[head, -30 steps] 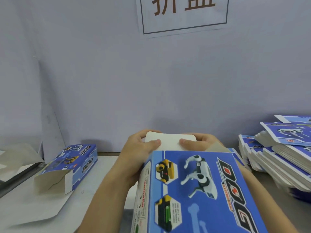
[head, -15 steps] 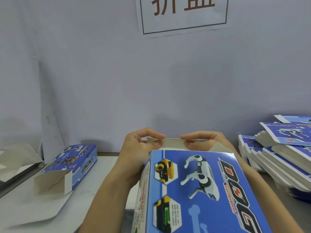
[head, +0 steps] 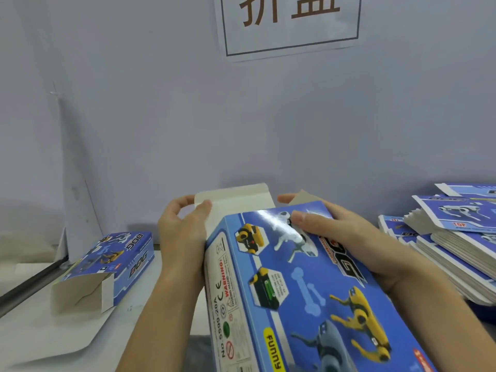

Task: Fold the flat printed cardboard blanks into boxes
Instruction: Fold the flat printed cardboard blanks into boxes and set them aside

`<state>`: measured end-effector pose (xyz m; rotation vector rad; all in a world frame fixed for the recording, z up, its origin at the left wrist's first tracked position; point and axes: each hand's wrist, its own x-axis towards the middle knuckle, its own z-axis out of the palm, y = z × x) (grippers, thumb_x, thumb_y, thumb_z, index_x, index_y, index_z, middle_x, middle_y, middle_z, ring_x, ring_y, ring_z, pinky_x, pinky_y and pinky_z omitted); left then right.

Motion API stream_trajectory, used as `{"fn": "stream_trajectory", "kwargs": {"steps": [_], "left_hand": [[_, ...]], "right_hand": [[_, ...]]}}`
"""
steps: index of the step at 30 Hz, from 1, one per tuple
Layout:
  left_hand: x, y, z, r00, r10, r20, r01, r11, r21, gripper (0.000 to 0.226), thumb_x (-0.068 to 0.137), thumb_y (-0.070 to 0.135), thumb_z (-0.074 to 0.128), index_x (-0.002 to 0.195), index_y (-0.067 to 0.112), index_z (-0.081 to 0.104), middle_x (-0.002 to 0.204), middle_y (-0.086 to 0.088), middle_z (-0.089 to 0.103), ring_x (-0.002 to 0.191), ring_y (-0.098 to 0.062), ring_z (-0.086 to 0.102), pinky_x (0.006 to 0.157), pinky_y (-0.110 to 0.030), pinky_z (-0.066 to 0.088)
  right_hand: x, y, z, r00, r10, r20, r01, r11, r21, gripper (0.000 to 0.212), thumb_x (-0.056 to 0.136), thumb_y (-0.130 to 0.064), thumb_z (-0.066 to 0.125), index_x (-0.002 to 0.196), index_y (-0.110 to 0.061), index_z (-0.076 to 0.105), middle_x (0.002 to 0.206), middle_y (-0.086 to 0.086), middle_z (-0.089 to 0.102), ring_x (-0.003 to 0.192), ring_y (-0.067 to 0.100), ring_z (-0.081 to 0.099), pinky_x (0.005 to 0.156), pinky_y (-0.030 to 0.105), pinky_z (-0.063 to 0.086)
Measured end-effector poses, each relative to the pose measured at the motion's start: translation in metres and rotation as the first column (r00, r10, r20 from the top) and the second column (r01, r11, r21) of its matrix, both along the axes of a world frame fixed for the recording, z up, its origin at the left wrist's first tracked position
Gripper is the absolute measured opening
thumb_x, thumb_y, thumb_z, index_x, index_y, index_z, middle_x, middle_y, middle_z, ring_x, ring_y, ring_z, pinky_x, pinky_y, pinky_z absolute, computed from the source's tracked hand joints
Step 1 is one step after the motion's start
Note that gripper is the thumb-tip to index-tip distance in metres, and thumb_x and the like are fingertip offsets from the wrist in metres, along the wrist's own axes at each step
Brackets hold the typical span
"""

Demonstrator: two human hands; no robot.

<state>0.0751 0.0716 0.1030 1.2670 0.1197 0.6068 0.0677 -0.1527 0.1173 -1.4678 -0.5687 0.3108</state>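
I hold a blue printed box (head: 295,285) with robot-dog pictures, tilted up in front of me. Its pale end flap (head: 236,202) stands open at the far end. My left hand (head: 182,237) pinches the flap's left corner between thumb and fingers and lies against the box's left side. My right hand (head: 346,237) grips the box's far right part, thumb on the printed top face and fingers round the right edge by a small side flap (head: 303,198).
A folded blue box (head: 107,267) with its near end open lies at the left on a white sheet (head: 53,339). A tall stack of flat printed blanks (head: 456,237) sits at the right. A wall with a paper sign (head: 290,22) stands close behind.
The end flap, bent down between both thumbs before, now stands up open. My right thumb moved onto the box's top face, and the box tilted and came nearer.
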Motion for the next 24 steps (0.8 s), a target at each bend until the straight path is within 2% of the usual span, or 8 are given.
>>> {"fn": "stream_trajectory", "kwargs": {"steps": [3,6,9,13,15,18,20,24], "left_hand": [[-0.006,-0.005,0.012,0.993,0.002,0.122,-0.009,0.998,0.056,0.013,0.097,0.014,0.059,0.101,0.027,0.060,0.094,-0.001,0.074,0.071,-0.012,0.072,0.050,-0.024,0.051],[-0.017,-0.019,0.026,0.964,-0.196,0.177,0.140,0.947,0.290,0.010,0.101,0.032,0.056,0.107,0.039,0.060,0.095,0.018,0.073,0.084,0.000,0.071,0.058,-0.015,0.050],[-0.029,-0.035,0.032,0.924,-0.330,0.193,0.205,0.854,0.477,0.024,0.095,0.048,0.058,0.119,0.043,0.055,0.100,0.030,0.069,0.084,0.009,0.068,0.061,-0.007,0.048],[-0.037,-0.040,0.034,0.907,-0.357,0.223,0.182,0.811,0.555,0.074,0.074,0.061,0.062,0.141,0.051,0.032,0.096,0.051,0.058,0.095,0.017,0.062,0.071,-0.002,0.047],[-0.037,-0.038,0.035,0.908,-0.320,0.271,0.128,0.827,0.547,0.093,0.069,0.066,0.068,0.149,0.051,0.022,0.101,0.043,0.063,0.102,0.015,0.062,0.078,-0.007,0.051],[-0.037,-0.037,0.036,0.913,-0.248,0.322,0.026,0.826,0.563,0.097,0.068,0.066,0.080,0.145,0.063,0.020,0.129,0.007,0.061,0.125,-0.019,0.060,0.100,-0.039,0.054],[-0.036,-0.036,0.037,0.911,-0.224,0.347,-0.027,0.806,0.591,0.086,0.070,0.061,0.077,0.141,0.064,0.029,0.120,-0.008,0.063,0.114,-0.029,0.065,0.097,-0.049,0.054],[-0.034,-0.038,0.036,0.853,-0.261,0.451,-0.105,0.761,0.640,0.044,0.085,0.046,0.075,0.121,0.045,0.049,0.091,0.001,0.070,0.086,-0.022,0.073,0.075,-0.039,0.062]], "right_hand": [[-0.001,-0.001,0.000,0.985,-0.164,0.048,0.151,0.969,0.193,0.051,0.078,-0.035,0.073,0.124,-0.016,0.063,0.103,0.017,0.075,0.084,0.034,0.075,0.065,0.038,0.061],[-0.002,0.001,0.006,0.908,-0.412,0.073,0.352,0.846,0.401,0.062,0.070,-0.038,0.074,0.122,-0.008,0.060,0.090,0.013,0.077,0.069,0.028,0.075,0.053,0.032,0.058],[-0.004,0.001,0.009,0.841,-0.517,0.159,0.389,0.782,0.488,0.054,0.073,-0.040,0.074,0.120,-0.018,0.059,0.089,0.006,0.077,0.070,0.024,0.075,0.054,0.031,0.058],[-0.010,0.009,0.012,0.746,-0.548,0.379,0.383,0.818,0.429,0.039,0.082,-0.037,0.076,0.117,-0.036,0.060,0.094,0.004,0.076,0.083,0.028,0.075,0.066,0.036,0.062],[-0.014,0.016,0.013,0.712,-0.536,0.453,0.367,0.835,0.411,0.038,0.082,-0.037,0.074,0.118,-0.036,0.060,0.093,0.008,0.075,0.084,0.033,0.073,0.068,0.036,0.062],[-0.019,0.022,0.017,0.680,-0.541,0.494,0.375,0.836,0.399,0.032,0.081,-0.040,0.076,0.112,-0.038,0.065,0.097,0.005,0.075,0.089,0.027,0.073,0.075,0.034,0.062],[-0.020,0.024,0.019,0.678,-0.559,0.477,0.391,0.824,0.410,0.032,0.079,-0.041,0.078,0.109,-0.035,0.068,0.103,-0.005,0.076,0.095,0.017,0.074,0.076,0.029,0.060],[-0.015,0.026,0.018,0.707,-0.571,0.418,0.453,0.819,0.353,0.051,0.075,-0.046,0.071,0.122,-0.031,0.060,0.086,-0.007,0.076,0.074,0.013,0.075,0.058,0.019,0.057]]}}
